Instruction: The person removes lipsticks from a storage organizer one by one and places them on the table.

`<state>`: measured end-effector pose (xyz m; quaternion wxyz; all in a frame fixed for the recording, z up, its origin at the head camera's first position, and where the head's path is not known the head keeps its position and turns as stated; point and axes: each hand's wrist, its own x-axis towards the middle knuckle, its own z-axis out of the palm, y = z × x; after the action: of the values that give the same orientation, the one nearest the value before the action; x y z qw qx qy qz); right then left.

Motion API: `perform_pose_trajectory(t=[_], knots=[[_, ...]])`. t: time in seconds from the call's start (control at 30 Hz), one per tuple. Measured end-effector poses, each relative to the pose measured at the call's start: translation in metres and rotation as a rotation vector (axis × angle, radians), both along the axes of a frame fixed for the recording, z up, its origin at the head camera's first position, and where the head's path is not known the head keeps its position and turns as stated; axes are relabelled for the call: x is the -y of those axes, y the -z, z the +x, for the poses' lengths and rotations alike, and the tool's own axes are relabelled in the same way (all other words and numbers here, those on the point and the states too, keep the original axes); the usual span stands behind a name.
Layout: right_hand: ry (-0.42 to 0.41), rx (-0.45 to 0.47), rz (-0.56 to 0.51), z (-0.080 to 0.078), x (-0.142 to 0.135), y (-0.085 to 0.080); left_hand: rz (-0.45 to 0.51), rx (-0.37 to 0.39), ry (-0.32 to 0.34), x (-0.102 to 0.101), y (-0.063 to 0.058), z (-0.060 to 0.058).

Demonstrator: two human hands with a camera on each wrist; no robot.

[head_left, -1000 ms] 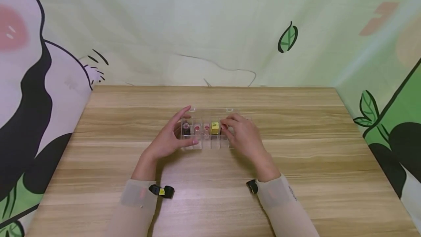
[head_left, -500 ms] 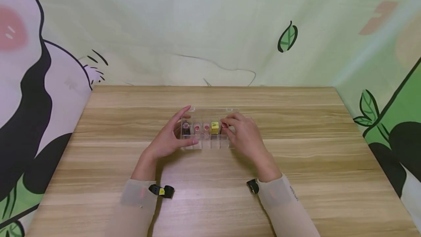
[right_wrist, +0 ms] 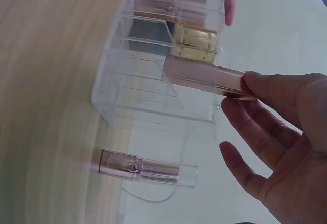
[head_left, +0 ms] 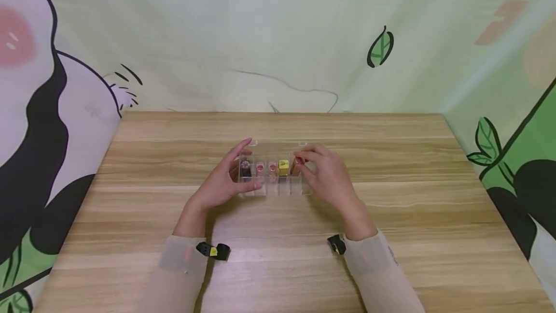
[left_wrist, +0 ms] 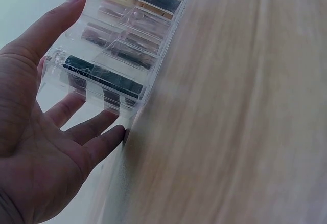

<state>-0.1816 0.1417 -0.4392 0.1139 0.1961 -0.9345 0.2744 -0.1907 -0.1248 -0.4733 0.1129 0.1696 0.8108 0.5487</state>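
Note:
A clear lipstick organizer stands mid-table, divided into compartments. My left hand holds its left end, thumb along the front and fingers around the side and back. Between thumb and fingers, my right hand pinches a pink-gold lipstick by its upper end. That lipstick leans, its lower end inside the compartment beside the gold-capped lipstick. A dark lipstick fills the leftmost slot, with two pinkish ones between it and the gold one. In the right wrist view, a clear-capped lipstick stands on the table beside the organizer.
The wooden table reaches back to a pale printed cloth wall. Its far edge lies behind the organizer. From the head view, my right hand hides the lipstick standing outside the organizer.
My right hand has shifted slightly up and to the right, drawing the pinched lipstick's top the same way, so more of it shows. The left hand stays put.

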Motion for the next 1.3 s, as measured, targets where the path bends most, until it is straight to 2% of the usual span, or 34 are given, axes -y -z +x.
perform_pose_trajectory(t=[0.57,0.87,1.3], knots=[[0.019,-0.032,-0.141,0.004,-0.007,-0.012,0.002,-0.002,0.008,0.0,0.0,-0.001],[0.012,-0.112,-0.17,0.003,-0.012,-0.016,0.016,-0.004,0.013,0.0,0.001,-0.002],[0.018,-0.15,-0.257,0.003,-0.023,-0.021,0.009,0.008,0.008,0.001,0.0,-0.001]])
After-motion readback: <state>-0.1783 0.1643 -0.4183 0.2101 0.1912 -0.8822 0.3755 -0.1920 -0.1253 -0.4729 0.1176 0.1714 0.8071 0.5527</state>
